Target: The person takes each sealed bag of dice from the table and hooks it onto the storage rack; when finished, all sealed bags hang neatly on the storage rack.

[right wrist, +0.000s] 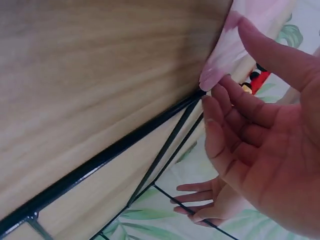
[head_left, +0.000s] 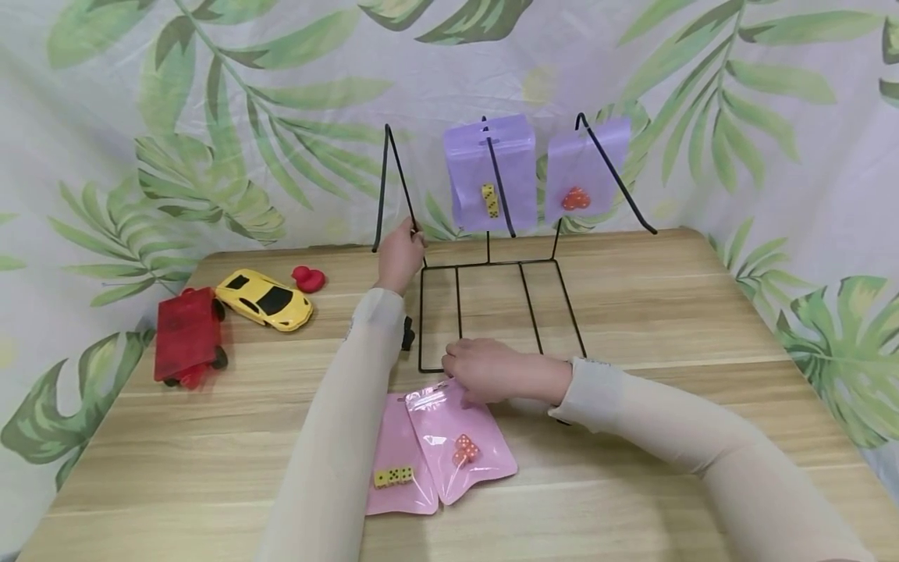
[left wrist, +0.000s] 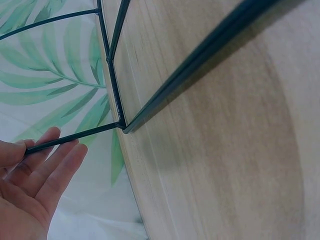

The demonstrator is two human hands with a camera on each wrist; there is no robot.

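Note:
My left hand (head_left: 402,254) is at the left upright of a black wire display rack (head_left: 489,265), its thumb and fingers pinching the wire (left wrist: 75,137). Low at the rack's front edge, my right hand (head_left: 485,371) reaches to the top of a pink zip bag (head_left: 442,414) with orange dice. In the right wrist view the thumb overlaps the pink bag (right wrist: 222,60), apart from the loosely bent fingers (right wrist: 215,140). That bag partly covers another pink bag (head_left: 400,441) with yellow dice.
A purple bag (head_left: 516,176) with yellow dice hangs on the rack's middle hook; another purple bag (head_left: 562,172) with orange dice hangs on the right one. A yellow toy car (head_left: 263,300), red toy vehicle (head_left: 186,336) and small red duck (head_left: 309,279) stand at the left.

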